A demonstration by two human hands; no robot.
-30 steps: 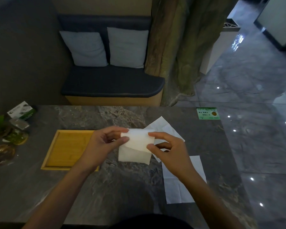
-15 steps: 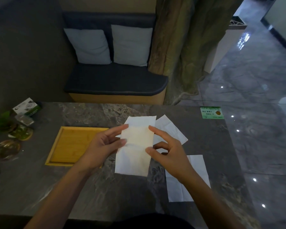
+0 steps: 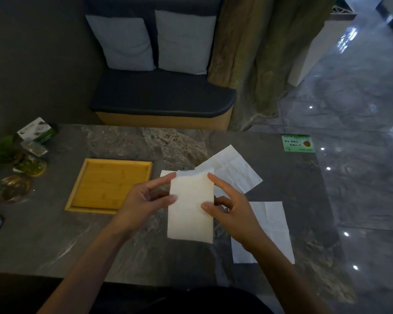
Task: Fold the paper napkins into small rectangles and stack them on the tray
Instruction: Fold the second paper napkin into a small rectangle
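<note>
Napkin (image 3: 191,207) off bare tray (image 3: 77,196)

Counted on the grey marble table (image 3: 123,241) — three white paper napkins: one folded strip (image 3: 191,207) held up, one creased sheet (image 3: 234,171) behind, one flat sheet (image 3: 270,225) at right. One square bamboo tray (image 3: 110,184). One green card (image 3: 298,143). Two hands — left (image 3: 143,200), right (image 3: 234,211). Two grey cushions (image 3: 123,41), (image 3: 183,41) beyond.

**Layout on the surface**

The tray (image 3: 109,184) lies left of centre on the surface (image 3: 145,252). A held napkin (image 3: 191,207) hangs right of it; two flat napkins (image 3: 232,171) (image 3: 272,223) lie farther right. Small items, possibly packets (image 3: 35,132), cluster far left.
</note>
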